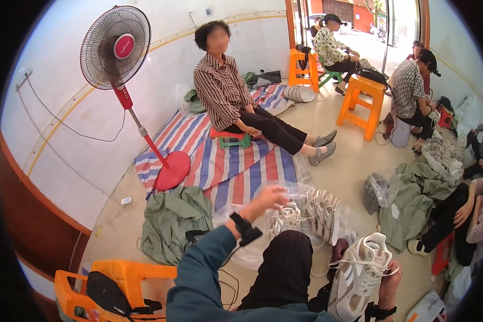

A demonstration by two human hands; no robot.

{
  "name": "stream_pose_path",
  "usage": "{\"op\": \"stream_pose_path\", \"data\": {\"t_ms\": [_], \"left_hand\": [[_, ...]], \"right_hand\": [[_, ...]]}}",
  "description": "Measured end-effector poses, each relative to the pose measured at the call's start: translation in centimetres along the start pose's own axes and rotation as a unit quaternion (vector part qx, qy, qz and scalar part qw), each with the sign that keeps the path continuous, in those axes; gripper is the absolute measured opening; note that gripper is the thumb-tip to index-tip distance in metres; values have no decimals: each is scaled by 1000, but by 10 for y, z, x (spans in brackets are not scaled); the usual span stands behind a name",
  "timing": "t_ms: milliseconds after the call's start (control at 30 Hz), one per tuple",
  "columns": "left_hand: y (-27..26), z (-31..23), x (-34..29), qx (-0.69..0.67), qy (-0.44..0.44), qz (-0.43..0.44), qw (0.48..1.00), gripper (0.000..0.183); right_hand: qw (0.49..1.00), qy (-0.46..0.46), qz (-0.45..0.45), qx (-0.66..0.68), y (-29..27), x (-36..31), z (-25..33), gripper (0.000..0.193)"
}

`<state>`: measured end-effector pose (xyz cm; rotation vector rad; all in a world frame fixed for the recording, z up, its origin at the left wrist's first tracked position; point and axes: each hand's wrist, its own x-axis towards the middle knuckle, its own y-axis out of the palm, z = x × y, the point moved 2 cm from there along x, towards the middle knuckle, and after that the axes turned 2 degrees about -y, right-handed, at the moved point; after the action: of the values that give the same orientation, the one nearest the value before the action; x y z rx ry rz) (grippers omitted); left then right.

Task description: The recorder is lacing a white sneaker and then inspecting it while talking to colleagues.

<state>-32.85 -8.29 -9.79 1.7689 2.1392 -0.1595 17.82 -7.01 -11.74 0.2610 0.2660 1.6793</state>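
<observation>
My right hand [390, 282] is closed at the side of a white and beige sneaker [354, 282] with loose white laces, holding it upright by my right leg. My left hand [270, 199] is raised above the floor in front of me, fingers apart and slightly smeared, nothing seen in it. Just below that hand stands a similar sneaker [285, 219] on clear plastic sheeting [247, 250]. Beside it, a row of several laced sneakers [323, 214] leans together.
A red-based standing fan [172, 170] and a person on a low stool occupy a striped tarp [214, 180]. Green cloth [174, 222] lies at left. Orange stools [124, 271] [362, 102] stand about. Other people sit at right, near a green cloth heap [413, 198].
</observation>
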Motion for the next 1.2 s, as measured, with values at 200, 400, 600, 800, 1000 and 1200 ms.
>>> {"op": "stream_pose_path", "data": {"t_ms": [200,400,600,800,1000,1200], "left_hand": [[102,34,-64,247,188,95,946,33],[127,42,-106,391,329,14,859,32],[123,48,-109,316,325,2,891,31],[153,41,-113,186,161,75,967,36],[206,43,-93,212,211,172,939,40],[228,58,-89,225,208,202,930,34]], "right_hand": [[1000,-11,19,17,-2,0,1,29],[999,-18,-7,28,-3,-4,-1,26],[999,-15,8,47,-3,-2,-5,25],[999,-22,7,26,-12,1,-16,26],[1000,-26,-4,14,-10,0,-16,29],[1000,-15,-3,19,-14,1,-15,30]]}}
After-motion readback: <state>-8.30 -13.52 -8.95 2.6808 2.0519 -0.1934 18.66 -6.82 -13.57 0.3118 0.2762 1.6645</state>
